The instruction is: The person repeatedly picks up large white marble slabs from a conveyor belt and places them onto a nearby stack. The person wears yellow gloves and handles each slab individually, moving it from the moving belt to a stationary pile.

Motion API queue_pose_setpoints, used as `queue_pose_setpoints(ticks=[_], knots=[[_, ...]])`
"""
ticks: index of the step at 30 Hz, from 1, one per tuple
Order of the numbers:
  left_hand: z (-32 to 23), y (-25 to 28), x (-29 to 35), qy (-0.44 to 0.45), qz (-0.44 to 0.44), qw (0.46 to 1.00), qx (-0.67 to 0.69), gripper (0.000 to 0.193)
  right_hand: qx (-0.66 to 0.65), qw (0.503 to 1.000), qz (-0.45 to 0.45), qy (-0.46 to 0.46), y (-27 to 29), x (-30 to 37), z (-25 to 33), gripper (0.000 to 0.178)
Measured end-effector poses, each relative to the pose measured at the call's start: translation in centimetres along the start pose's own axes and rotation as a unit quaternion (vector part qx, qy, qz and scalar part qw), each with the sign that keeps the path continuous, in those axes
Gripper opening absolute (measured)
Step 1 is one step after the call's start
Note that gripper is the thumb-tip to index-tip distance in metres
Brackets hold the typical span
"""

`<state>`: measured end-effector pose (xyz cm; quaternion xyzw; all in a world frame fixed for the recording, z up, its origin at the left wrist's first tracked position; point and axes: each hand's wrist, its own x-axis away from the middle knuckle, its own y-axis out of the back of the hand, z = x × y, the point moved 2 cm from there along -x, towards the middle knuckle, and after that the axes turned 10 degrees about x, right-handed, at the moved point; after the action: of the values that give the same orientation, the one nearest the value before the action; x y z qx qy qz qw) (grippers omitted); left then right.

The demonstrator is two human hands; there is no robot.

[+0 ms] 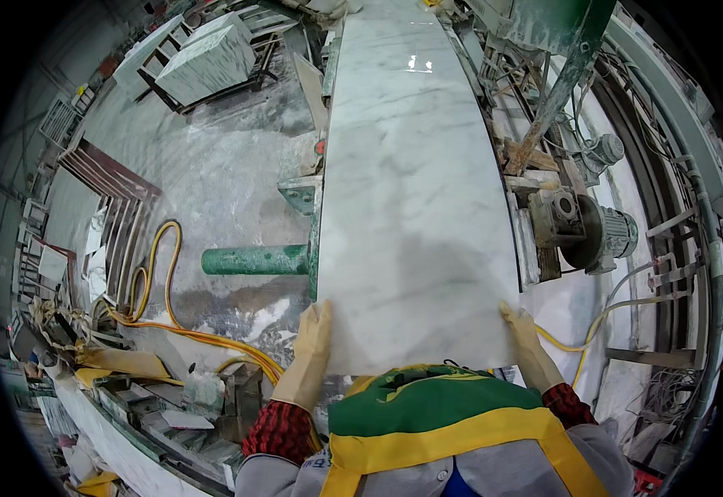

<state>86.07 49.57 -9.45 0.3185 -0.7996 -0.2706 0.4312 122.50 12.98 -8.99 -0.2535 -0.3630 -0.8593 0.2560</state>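
Observation:
A long white marble slab (415, 207) with grey veins stretches away from me, its near end close to my waist. My left hand (313, 335), in a cream glove, grips the slab's left edge near that end. Opposite it, my right hand (524, 330), gloved alike, holds the right edge. On both hands the thumb side shows at the edge, and some of the fingers are hidden under or behind the stone. Light reflects off the slab's far part. A green apron (436, 402) with yellow trim covers my front.
Left of the slab juts a green cylinder (254, 260), with yellow hoses (212, 338) on the floor. A motor (614, 236) sits along the right side. Marble blocks (208, 62) stand far left; stone offcuts (183, 418) lie near left. A green beam (564, 87) slants at far right.

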Motion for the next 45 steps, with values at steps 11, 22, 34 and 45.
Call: queue_pose_setpoints(ticks=[11, 22, 34, 45], knots=[[-0.1, -1.6, -1.5, 0.089, -0.087, 0.980, 0.158, 0.083, -0.076, 0.997, -0.010, -0.033, -0.4, -0.5, 0.2, 0.091], [-4.6, -0.2, 0.2, -0.041, -0.133, 0.956, 0.257, 0.072, 0.063, 0.993, -0.055, 0.085, 1.9, -4.5, -0.7, 0.068], [-16.7, 2.8, -6.4, -0.404, -0.157, 0.888, -0.154, 0.062, 0.396, 0.706, -0.235, 0.538, -5.9, -9.8, 15.6, 0.087], [-18.1, 3.3, -7.8, -0.390, -0.147, 0.898, -0.143, 0.063, 0.397, 0.703, -0.219, 0.547, -7.7, -13.3, 26.0, 0.085]])
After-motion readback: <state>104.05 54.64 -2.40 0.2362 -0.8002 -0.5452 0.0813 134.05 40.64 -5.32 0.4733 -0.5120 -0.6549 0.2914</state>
